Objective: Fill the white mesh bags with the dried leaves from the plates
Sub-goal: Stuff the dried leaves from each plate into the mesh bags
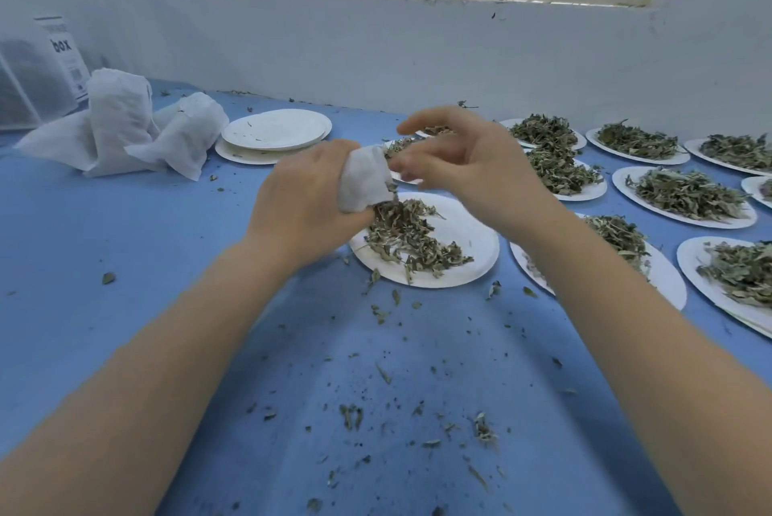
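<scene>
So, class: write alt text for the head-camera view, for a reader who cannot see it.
A left hand grips a white mesh bag above a paper plate of dried leaves, while the right hand hovers at its mouth. More leaf-filled plates sit right; filled bags lie left.

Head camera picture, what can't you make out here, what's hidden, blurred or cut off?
- Head view: how full the mesh bag is; the left hand wraps it.
- Head view: the right hand fingers are motion-blurred, so whether they pinch leaves is unclear.
- Head view: the plates at the right edge are cut off.
- Head view: the label on the box is mostly too small and blurred.
</scene>
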`<act>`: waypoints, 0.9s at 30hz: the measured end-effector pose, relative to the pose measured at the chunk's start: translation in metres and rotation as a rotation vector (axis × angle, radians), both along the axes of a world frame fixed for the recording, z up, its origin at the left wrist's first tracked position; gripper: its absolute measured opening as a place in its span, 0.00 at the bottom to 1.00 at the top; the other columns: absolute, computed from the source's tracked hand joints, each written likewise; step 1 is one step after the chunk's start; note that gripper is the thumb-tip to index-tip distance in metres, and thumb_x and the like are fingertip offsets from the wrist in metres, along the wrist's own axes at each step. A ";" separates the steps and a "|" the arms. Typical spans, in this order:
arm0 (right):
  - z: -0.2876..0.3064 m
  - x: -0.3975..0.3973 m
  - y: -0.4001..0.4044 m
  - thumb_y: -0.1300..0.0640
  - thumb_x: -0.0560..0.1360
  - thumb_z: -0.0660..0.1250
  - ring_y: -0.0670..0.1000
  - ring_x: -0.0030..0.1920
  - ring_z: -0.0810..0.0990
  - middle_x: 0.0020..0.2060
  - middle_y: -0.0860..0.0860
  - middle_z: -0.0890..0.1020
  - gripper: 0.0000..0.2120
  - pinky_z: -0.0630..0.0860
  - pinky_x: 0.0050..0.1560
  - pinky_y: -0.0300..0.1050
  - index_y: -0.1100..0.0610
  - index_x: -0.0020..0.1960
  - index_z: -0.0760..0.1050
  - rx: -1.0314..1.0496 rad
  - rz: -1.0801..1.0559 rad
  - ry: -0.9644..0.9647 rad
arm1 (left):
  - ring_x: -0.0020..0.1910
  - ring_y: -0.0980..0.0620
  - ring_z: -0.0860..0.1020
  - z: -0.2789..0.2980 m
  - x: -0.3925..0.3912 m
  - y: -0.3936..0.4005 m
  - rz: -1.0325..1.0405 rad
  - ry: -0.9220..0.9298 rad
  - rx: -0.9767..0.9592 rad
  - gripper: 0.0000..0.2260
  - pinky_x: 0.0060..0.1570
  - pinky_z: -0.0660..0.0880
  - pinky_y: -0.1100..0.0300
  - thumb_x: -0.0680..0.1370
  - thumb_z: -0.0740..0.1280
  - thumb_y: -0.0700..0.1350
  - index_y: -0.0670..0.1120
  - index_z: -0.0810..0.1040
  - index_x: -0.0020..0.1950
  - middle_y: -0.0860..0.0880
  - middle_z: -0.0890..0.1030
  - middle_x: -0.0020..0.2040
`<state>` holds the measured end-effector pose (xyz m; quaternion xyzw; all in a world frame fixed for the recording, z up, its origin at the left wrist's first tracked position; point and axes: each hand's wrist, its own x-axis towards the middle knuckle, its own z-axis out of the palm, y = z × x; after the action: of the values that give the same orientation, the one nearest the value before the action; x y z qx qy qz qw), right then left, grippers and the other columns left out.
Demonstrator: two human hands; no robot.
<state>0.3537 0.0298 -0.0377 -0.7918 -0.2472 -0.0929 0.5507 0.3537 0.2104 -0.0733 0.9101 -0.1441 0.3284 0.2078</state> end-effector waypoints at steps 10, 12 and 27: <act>-0.039 0.016 0.002 0.47 0.80 0.56 0.48 0.67 0.66 0.70 0.46 0.68 0.21 0.64 0.59 0.40 0.46 0.72 0.64 -0.861 -0.039 0.011 | 0.51 0.40 0.75 -0.008 0.002 0.007 0.055 -0.008 0.029 0.23 0.48 0.65 0.55 0.67 0.73 0.47 0.42 0.74 0.60 0.43 0.79 0.53; -0.035 0.014 -0.002 0.46 0.78 0.60 0.46 0.55 0.74 0.57 0.45 0.78 0.16 0.68 0.44 0.38 0.44 0.65 0.72 -0.781 -0.126 -0.036 | 0.52 0.41 0.75 -0.009 0.002 0.008 0.051 -0.012 0.026 0.23 0.49 0.65 0.54 0.67 0.73 0.46 0.42 0.74 0.60 0.43 0.79 0.54; -0.033 0.016 0.001 0.52 0.78 0.63 0.57 0.48 0.79 0.47 0.59 0.82 0.15 0.75 0.49 0.49 0.62 0.53 0.80 -0.974 -0.247 -0.088 | 0.50 0.41 0.75 -0.014 0.001 0.006 0.040 -0.002 0.045 0.22 0.45 0.62 0.58 0.66 0.73 0.44 0.42 0.75 0.59 0.44 0.79 0.52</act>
<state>0.3698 0.0308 -0.0711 -0.9755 -0.1892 -0.0647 0.0914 0.3548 0.2167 -0.0872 0.9168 -0.1334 0.3302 0.1805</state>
